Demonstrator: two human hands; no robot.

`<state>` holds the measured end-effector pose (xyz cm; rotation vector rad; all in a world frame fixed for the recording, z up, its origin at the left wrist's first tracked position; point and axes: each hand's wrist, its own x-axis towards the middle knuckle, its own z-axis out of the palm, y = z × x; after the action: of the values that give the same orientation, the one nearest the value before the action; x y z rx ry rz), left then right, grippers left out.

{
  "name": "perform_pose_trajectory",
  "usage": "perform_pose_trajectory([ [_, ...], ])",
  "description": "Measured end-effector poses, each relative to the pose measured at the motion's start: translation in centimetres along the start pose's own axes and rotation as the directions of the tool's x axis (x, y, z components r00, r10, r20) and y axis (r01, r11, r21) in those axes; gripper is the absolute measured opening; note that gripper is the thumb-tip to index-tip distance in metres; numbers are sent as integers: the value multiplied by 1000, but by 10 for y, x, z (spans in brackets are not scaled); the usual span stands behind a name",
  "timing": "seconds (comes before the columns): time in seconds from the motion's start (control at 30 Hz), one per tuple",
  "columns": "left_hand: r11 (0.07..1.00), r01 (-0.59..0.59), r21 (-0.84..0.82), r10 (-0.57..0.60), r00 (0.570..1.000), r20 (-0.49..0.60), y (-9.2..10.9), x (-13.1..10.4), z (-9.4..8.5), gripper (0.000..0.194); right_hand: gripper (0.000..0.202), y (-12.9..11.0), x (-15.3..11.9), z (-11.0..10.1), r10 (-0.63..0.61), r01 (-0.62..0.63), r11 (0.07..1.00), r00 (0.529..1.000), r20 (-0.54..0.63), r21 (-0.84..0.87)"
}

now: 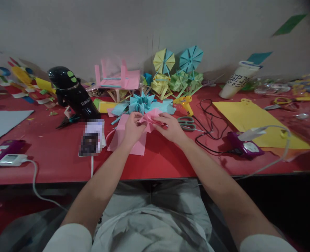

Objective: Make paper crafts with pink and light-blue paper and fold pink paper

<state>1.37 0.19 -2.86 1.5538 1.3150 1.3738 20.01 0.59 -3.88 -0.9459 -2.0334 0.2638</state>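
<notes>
A folded pink paper piece point(151, 119) with pointed flaps is held between both hands above the red table. My left hand point(135, 128) pinches its left side, and my right hand point(170, 127) grips its right side with the fingers bent round the edge. Flat pink sheets point(139, 146) lie under and beside my left hand. Just behind the held paper sits a blue folded paper flower point(141, 102), with light blue paper point(164, 105) near it.
Green-handled scissors point(186, 123) and a yellow glue gun point(185, 102) with a black cord lie right of the hands. A phone point(92, 138), a black bottle point(74, 94), a white cup point(239, 79), a yellow sheet point(254, 122) and purple-cased power sockets point(245, 145) surround the work area.
</notes>
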Motion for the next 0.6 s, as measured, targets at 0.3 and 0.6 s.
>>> perform_pose_trajectory([
  [0.3,850,343,-400,-282,937,205,12,-1,1,40,35,8,-1,4,-80,94,990,989,124,-107],
  [0.6,758,502,-417,-449,865,225,18,2,-1,16,33,9,-2,1,-77,86,995,984,161,-55],
])
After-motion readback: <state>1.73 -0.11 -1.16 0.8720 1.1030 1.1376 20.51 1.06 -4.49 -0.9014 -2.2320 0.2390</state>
